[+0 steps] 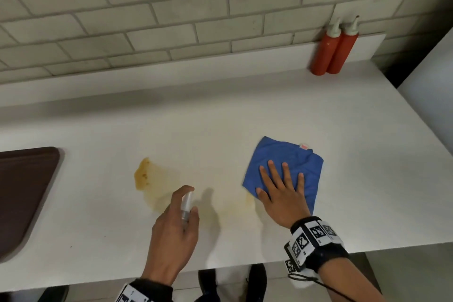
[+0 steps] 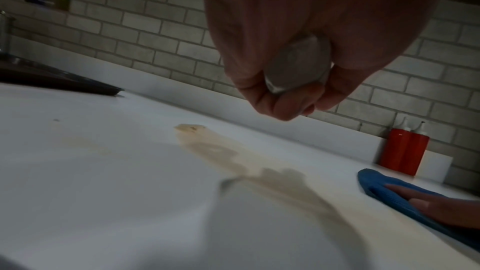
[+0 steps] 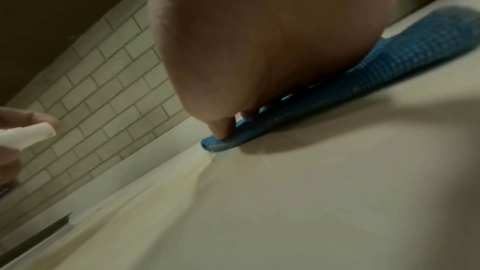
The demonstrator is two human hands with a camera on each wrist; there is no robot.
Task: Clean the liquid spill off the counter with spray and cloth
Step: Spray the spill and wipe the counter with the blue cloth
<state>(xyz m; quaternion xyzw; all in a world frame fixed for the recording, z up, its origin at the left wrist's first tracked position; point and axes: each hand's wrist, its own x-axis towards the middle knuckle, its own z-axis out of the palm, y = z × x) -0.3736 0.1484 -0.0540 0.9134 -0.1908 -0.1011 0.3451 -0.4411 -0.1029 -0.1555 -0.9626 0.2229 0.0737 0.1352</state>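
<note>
Beside the spill (image 1: 152,180), left grip (image 1: 171,235) clamps spray bottle (image 1: 186,206); right grip (image 1: 282,193), fingers straight, presses cloth (image 1: 289,154).

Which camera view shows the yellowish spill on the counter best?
The head view: the whole spill shows from above, beside the spray bottle. The left wrist view shows it slanted and part-shadowed; the right wrist view shows only faint streaks.

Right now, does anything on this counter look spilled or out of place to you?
Yes: a yellowish-brown spill stains the white counter, smeared toward the blue cloth. Darkest at its far left edge, paler toward the cloth.
</note>
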